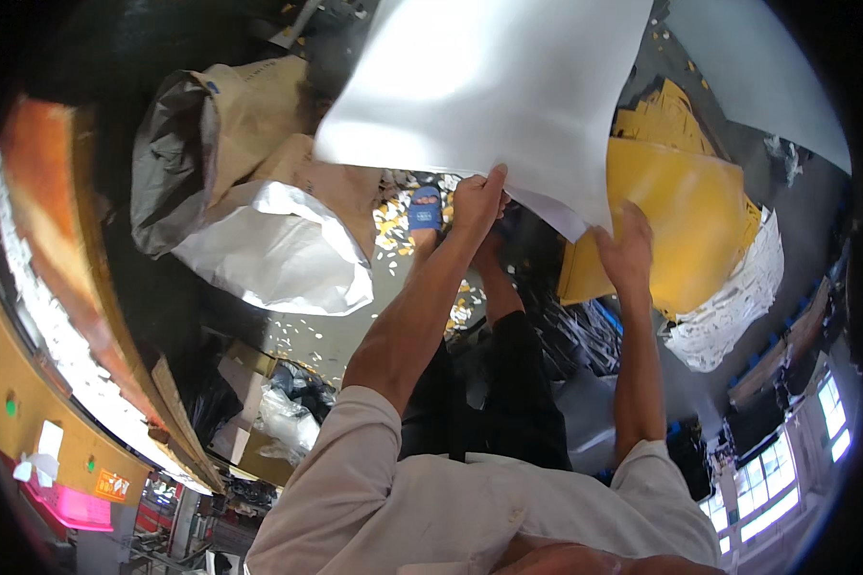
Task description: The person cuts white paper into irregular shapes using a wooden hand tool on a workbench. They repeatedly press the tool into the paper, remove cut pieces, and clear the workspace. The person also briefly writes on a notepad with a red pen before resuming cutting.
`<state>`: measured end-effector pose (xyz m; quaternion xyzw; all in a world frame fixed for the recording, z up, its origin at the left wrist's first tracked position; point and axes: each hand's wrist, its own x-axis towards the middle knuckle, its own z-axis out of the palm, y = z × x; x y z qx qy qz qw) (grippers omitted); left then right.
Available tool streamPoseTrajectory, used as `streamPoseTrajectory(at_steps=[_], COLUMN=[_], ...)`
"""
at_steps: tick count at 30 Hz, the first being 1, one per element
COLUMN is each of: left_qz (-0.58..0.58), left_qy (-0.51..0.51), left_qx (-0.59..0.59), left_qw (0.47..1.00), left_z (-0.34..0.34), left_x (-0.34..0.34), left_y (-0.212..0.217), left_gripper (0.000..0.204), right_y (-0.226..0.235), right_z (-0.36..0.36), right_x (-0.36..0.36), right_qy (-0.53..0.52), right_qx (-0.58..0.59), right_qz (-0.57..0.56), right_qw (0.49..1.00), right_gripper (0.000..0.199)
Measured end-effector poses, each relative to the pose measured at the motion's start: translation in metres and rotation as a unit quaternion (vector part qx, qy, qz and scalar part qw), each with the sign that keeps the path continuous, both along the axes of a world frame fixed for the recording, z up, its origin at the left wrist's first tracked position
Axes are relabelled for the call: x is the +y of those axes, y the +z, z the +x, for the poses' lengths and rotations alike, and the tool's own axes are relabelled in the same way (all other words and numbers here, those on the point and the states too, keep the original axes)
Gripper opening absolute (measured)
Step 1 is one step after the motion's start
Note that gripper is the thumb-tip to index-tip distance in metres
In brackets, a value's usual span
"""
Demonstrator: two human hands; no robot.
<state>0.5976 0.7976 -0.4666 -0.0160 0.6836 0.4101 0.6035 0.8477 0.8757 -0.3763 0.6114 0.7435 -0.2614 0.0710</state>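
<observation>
A large glossy white sheet (489,86) stretches out in front of me, its near edge bowing and its near right corner curling down. My left hand (479,201) is closed on the middle of that near edge, thumb on top. At the right corner, my right hand (627,251) has its thumb against the sheet and its fingers beside the edge; the exact grip is partly hidden. Just beyond this hand lies a stack of yellow sheets (686,216), with ragged yellow pieces behind it. A pile of white cut sheets (734,302) sits under and beside the yellow ones.
On the left stand an open brown sack (249,125) and a white-lined sack (278,249). White and yellow scraps (393,216) litter the floor round my blue slipper (425,208). A wooden-edged bench (77,259) runs along the far left. Dark strips (575,331) lie by my legs.
</observation>
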Motion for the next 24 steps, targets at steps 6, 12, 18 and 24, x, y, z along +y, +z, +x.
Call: streamPoseTrajectory(at_steps=[6,12,18,24], left_qz=[-0.002,0.048,-0.114,-0.163], left_qy=[-0.078,-0.174,-0.026,-0.067], left_qx=[0.042,0.130,-0.034,0.008], left_qw=[0.996,0.975,0.993,0.984], left_z=[0.008,-0.015,0.011,0.014], left_x=[0.000,-0.013,-0.100,-0.129], left_y=[0.000,-0.030,-0.078,-0.144], left_gripper=[0.051,0.051,0.059,0.056], right_y=[-0.043,-0.074,-0.140,-0.092], right_z=[-0.060,-0.063,0.002,0.118], right_x=[0.047,0.113,0.220,0.402], right_qy=[0.221,0.137,0.037,-0.026], right_qx=[0.171,0.124,0.098,-0.105], right_qz=[-0.124,-0.115,-0.003,0.075], right_qw=[0.952,0.976,0.994,0.991], right_gripper=[0.048,0.027,0.034,0.044])
